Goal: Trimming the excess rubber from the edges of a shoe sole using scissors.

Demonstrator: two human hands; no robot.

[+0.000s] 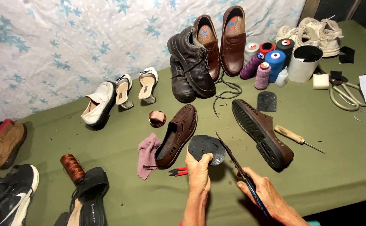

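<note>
My left hand point(198, 170) holds a dark rounded rubber heel piece point(207, 148) by its near edge, just above the green table. My right hand point(263, 193) grips a long dark blade point(232, 155) whose tip points up towards the heel piece. A brown perforated shoe point(178, 134) lies upright to the left of the piece. Its mate point(261, 132) lies on its side to the right, sole showing. Small red snips point(178, 171) rest by my left wrist.
A pink rag point(147, 155), an awl with a wooden handle point(296, 138), a black heel patch point(266, 101), thread spools point(265, 63), a white cup point(304, 62), large shears point(346, 93) and several pairs of shoes crowd the green table point(329, 167). A copper thread spool point(72, 167) lies near left.
</note>
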